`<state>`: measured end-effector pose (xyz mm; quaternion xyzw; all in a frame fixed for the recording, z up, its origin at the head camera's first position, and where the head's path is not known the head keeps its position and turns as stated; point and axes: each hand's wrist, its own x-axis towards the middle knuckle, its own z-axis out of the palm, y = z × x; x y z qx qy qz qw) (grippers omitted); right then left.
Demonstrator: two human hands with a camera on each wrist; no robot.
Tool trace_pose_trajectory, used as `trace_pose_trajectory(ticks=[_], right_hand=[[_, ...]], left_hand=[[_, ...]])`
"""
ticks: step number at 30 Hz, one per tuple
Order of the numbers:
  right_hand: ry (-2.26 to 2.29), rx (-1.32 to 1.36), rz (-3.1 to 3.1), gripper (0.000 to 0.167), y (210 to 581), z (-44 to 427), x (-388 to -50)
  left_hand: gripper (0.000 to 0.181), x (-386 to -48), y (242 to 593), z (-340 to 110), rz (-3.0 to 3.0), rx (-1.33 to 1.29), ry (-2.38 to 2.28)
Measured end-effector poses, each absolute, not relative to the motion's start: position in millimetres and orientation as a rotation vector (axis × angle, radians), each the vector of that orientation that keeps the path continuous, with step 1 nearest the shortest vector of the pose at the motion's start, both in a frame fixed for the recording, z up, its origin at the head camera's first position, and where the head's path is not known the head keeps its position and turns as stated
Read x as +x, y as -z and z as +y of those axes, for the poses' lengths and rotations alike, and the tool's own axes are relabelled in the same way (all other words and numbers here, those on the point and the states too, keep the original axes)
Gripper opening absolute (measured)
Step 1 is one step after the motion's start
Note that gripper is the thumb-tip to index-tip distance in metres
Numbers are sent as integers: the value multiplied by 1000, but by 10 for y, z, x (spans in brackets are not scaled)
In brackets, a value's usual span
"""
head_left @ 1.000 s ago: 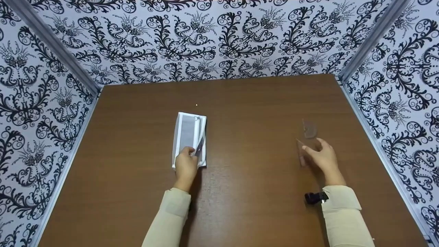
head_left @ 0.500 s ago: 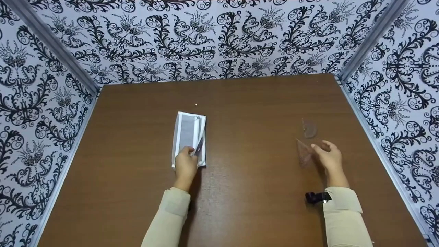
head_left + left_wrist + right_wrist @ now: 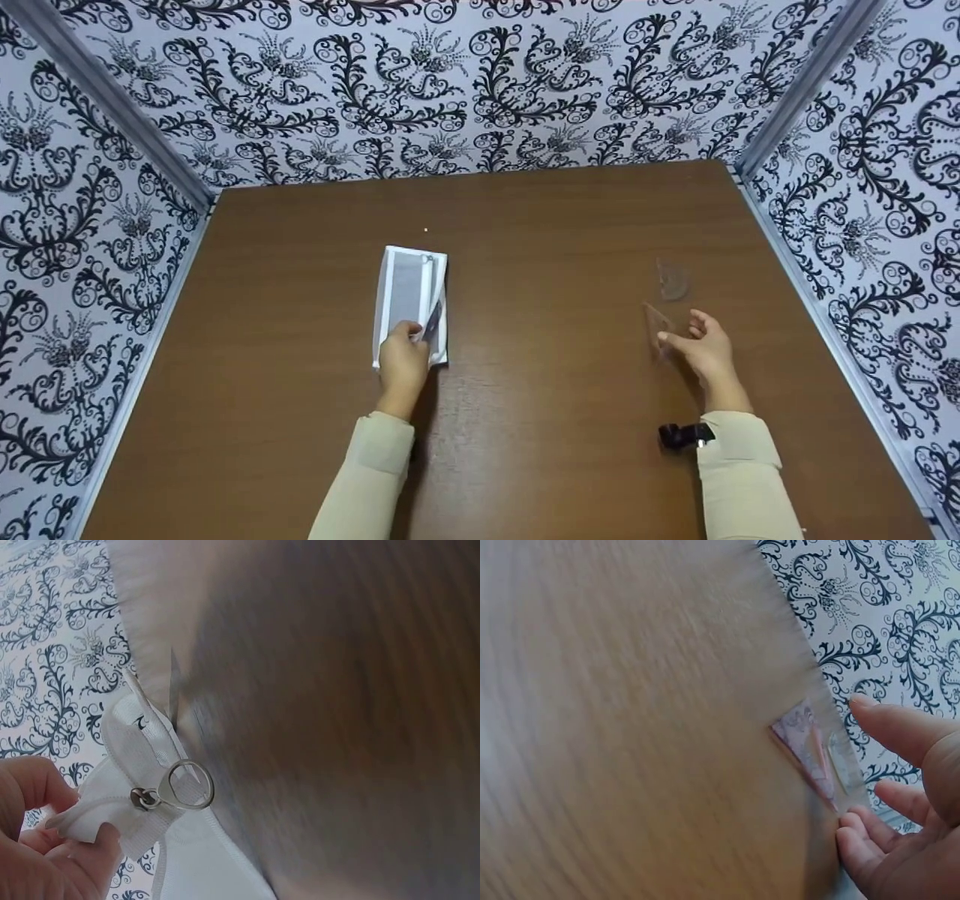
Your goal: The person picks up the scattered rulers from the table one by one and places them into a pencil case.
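Observation:
On the left of the head view lies a white zip pouch point(image 3: 407, 281) with a greyish mesh panel. My left hand point(image 3: 403, 367) pinches its near end between thumb and fingers, and the mouth gapes along the right side. A metal ring zip pull point(image 3: 191, 786) hangs by that pinched corner in the left wrist view. My right hand point(image 3: 707, 352) hovers at a clear set square point(image 3: 657, 334), thumb and fingers spread and nothing held. Whether a fingertip touches the set square, I cannot tell. Just beyond it lies a clear protractor point(image 3: 673, 283).
Both hands work over a brown wooden table point(image 3: 540, 420). Patterned wallpapered walls point(image 3: 480, 90) with grey metal edging enclose its back and sides. A black strap device point(image 3: 684, 436) sits on my right wrist. A tiny white speck point(image 3: 426, 229) lies behind the pouch.
My right hand drew back rightward from the set square, then came leftward to it again with fingers spread. The left hand has kept its pinch on the pouch.

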<state>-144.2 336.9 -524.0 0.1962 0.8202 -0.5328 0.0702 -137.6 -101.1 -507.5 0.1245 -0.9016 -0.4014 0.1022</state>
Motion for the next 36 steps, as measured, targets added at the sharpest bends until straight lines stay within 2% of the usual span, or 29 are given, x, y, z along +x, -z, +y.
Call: trace_pose_trajectory(ticks=[18, 25, 36], right_hand=[[1255, 441, 2723, 84, 5333, 3296, -1465], [1171, 415, 2777, 82, 5322, 3301, -1497], [1069, 378, 2745, 79, 5267, 3314, -1525]], left_hand=[[22, -1380, 5061, -1024, -2657, 415, 1210], [28, -1402, 5050, -1033, -2658, 424, 1250], [24, -1398, 5045, -1015, -2645, 424, 1237]])
